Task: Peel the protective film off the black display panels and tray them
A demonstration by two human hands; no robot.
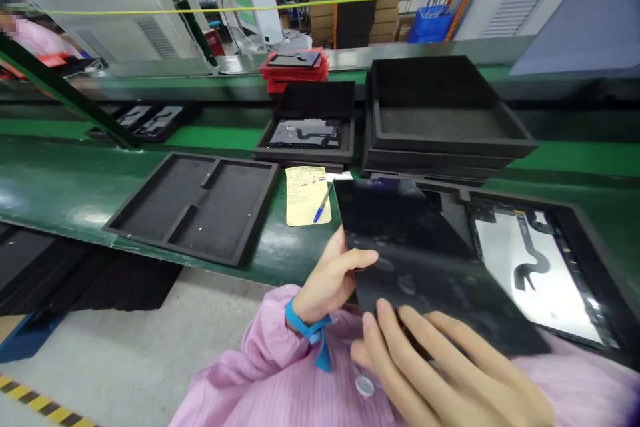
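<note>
A glossy black display panel (420, 273) is tilted in front of my chest, with faint smudges on its dark face. My left hand (334, 280) grips its left edge, thumb on the face and the other fingers mostly behind. At the near edge is my right hand (445, 360), its fingertips resting over the border and the thumb below. Right of the panel, a black foam tray (583, 220) holds another display panel (543, 267), silvery back up with a dark ribbon cable. The held panel covers part of that tray.
On the green bench lie a two-compartment foam tray (195, 203), a yellow handwritten note (305, 197) and a blue pen (323, 203). Behind stand stacked black foam trays (450, 143), a foam box (261, 150) holding a panel, and red sleeves (295, 70). A green post (65, 90) slants at left.
</note>
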